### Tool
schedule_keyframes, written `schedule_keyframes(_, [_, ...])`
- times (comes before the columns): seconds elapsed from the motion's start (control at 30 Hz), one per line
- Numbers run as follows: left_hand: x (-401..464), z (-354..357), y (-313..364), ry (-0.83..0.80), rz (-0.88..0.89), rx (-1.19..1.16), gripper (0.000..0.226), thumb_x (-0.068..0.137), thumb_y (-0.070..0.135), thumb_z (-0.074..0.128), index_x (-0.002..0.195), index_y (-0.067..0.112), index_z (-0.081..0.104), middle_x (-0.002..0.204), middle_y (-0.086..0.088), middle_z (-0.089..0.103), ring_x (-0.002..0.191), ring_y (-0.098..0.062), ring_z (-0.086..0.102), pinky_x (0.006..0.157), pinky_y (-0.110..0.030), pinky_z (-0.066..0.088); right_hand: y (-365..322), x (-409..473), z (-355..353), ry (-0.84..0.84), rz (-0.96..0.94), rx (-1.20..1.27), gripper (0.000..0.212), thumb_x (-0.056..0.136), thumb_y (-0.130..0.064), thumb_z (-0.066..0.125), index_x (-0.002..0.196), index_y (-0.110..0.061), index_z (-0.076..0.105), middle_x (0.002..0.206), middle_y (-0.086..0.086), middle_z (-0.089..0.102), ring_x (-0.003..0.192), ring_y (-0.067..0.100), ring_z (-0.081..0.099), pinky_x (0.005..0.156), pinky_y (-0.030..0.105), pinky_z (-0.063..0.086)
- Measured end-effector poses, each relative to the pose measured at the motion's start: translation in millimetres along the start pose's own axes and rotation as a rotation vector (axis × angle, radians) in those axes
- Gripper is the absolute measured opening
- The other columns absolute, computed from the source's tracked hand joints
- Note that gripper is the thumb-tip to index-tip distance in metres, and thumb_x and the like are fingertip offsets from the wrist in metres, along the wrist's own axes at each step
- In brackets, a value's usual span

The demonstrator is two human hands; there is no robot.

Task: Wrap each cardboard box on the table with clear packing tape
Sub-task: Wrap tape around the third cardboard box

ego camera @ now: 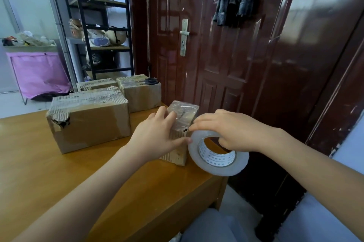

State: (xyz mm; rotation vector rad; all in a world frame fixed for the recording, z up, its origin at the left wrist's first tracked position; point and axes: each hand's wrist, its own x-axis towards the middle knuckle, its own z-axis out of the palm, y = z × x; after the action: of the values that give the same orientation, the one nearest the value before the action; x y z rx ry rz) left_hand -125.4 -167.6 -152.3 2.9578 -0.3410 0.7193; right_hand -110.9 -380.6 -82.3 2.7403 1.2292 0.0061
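A small upright cardboard box stands near the right edge of the wooden table, its top shiny with clear tape. My left hand lies flat against its left side, fingers straight across the top corner and thumb along the near face. My right hand grips a roll of clear packing tape through its core, right beside the box, fingertips at the box's right edge. A large box sits to the left, and two more boxes stand behind it.
A black round object lies on the far box. The table's right edge is close under the tape roll. A dark red door rises behind, a black shelf rack and a pink bin at the left.
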Motion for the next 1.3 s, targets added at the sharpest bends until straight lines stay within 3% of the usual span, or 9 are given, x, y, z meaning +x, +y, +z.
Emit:
schedule_keyframes(0.3, [-4.6,12.8,9.3,0.126,-0.299,-0.713,0.066,0.080,0.070,0.043,0.127,0.024,0.046,0.122,0.010,0.042,0.108,-0.008,0.048,0.083,-0.026,0.046,9.1,21.0,-37.1,0.162,-0.033,-0.097,0.088,0.083,0.010,0.046,0.146,-0.048,0.025,0.142,-0.024,0.030,0.102,0.007,0.038,0.063,0.025,0.047])
schedule_keyframes(0.43, [-7.7,29.5,1.3,0.247,-0.467,-1.032,0.059,0.079,0.065,0.048,0.125,0.027,0.047,0.123,0.008,0.048,0.113,-0.007,0.049,0.080,-0.019,0.044,3.0,46.1,-38.5,0.545,-0.102,-0.172,0.077,0.078,0.007,0.058,0.145,-0.028,0.041,0.129,-0.006,0.052,0.094,0.021,0.053,0.064,0.030,0.046])
schedule_keyframes(0.6, [-13.3,49.4,-14.1,0.282,-0.609,-1.138,0.043,0.095,0.055,0.044,0.126,0.025,0.049,0.119,0.001,0.054,0.113,-0.015,0.053,0.090,-0.034,0.047,3.9,76.3,-15.2,1.019,0.011,0.066,0.048,0.076,-0.020,0.067,0.123,-0.012,0.063,0.113,0.003,0.063,0.087,0.026,0.063,0.067,0.030,0.046])
schedule_keyframes(0.73, [-18.1,50.8,-27.5,0.220,-0.386,-0.804,0.053,0.085,0.068,0.038,0.130,0.041,0.041,0.110,0.011,0.056,0.106,-0.007,0.050,0.085,-0.022,0.042,-5.9,91.2,11.9,0.993,0.005,0.409,0.051,0.085,-0.008,0.061,0.133,-0.020,0.056,0.129,-0.003,0.055,0.115,0.019,0.053,0.085,0.031,0.048])
schedule_keyframes(0.83, [-15.1,46.1,-40.7,0.142,-0.189,-0.989,0.052,0.082,0.061,0.047,0.132,0.052,0.035,0.135,0.023,0.045,0.128,0.002,0.038,0.101,-0.013,0.031,-10.2,96.8,23.3,0.990,-0.003,0.569,0.063,0.084,0.001,0.058,0.140,-0.025,0.048,0.136,-0.007,0.052,0.127,0.016,0.046,0.102,0.027,0.037])
schedule_keyframes(0.9, [-13.2,43.7,-47.0,0.025,-0.103,-1.155,0.061,0.078,0.054,0.058,0.135,0.045,0.039,0.138,0.028,0.046,0.131,0.003,0.039,0.105,-0.013,0.034,-12.7,96.6,28.2,1.015,0.003,0.698,0.065,0.084,0.005,0.059,0.140,-0.026,0.047,0.137,-0.008,0.052,0.130,0.013,0.046,0.109,0.034,0.039])
schedule_keyframes(1.07, [3.5,46.5,-52.9,-0.109,-0.160,-1.225,0.070,0.068,0.057,0.072,0.130,0.029,0.052,0.128,0.015,0.060,0.122,-0.006,0.054,0.106,-0.031,0.042,-18.7,94.5,36.1,1.085,-0.031,0.965,0.070,0.082,0.011,0.063,0.128,-0.040,0.049,0.140,-0.014,0.049,0.133,0.001,0.041,0.112,0.024,0.035])
schedule_keyframes(1.2, [2.5,47.5,-51.8,-0.085,-0.167,-1.176,0.057,0.072,0.055,0.067,0.123,0.036,0.051,0.119,0.032,0.058,0.117,0.005,0.053,0.094,-0.009,0.041,-19.9,93.1,42.6,1.040,-0.019,0.972,0.079,0.081,0.015,0.059,0.129,-0.046,0.043,0.143,-0.016,0.045,0.134,-0.004,0.038,0.111,0.016,0.031])
schedule_keyframes(1.3, [0.6,49.8,-47.3,-0.043,-0.171,-1.199,0.055,0.074,0.053,0.063,0.124,0.036,0.050,0.122,0.028,0.058,0.119,0.002,0.052,0.093,-0.008,0.041,-7.0,87.1,37.9,0.967,-0.041,0.835,0.079,0.079,0.012,0.058,0.132,-0.045,0.045,0.145,-0.018,0.042,0.135,0.003,0.039,0.114,0.032,0.034])
